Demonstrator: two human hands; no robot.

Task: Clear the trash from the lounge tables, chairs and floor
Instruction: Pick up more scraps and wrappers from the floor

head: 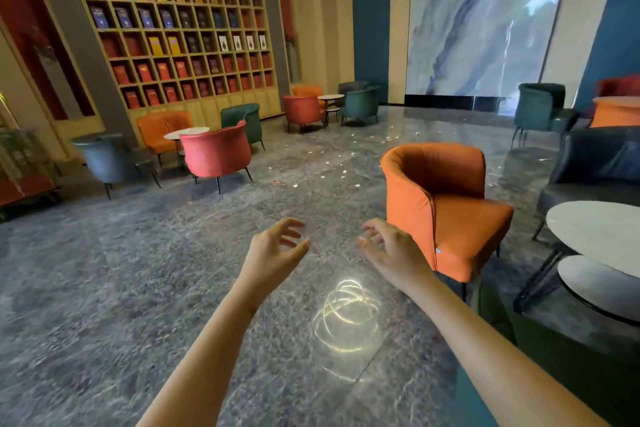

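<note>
Head view showed your left hand (275,248) and right hand (389,248) extended in front of you, to the left of the orange armchair (450,215) and above the glossy grey floor (104,288). Both hands were empty: the fingers were spread and loosely curved, the palms were turned toward each other, and nothing was pinched or gripped. The right hand was just beside the armchair's front corner, with no visible contact. The trash, a scatter of small pale scraps (343,173), lay on the floor behind and to the left of the armchair, well apart from both hands. A small red scrap (276,182) lay further left of the armchair. Two round white tables (595,229) stood to the right of the armchair, the lower one nearer to you. The material of the scraps could not be determined.
</note>
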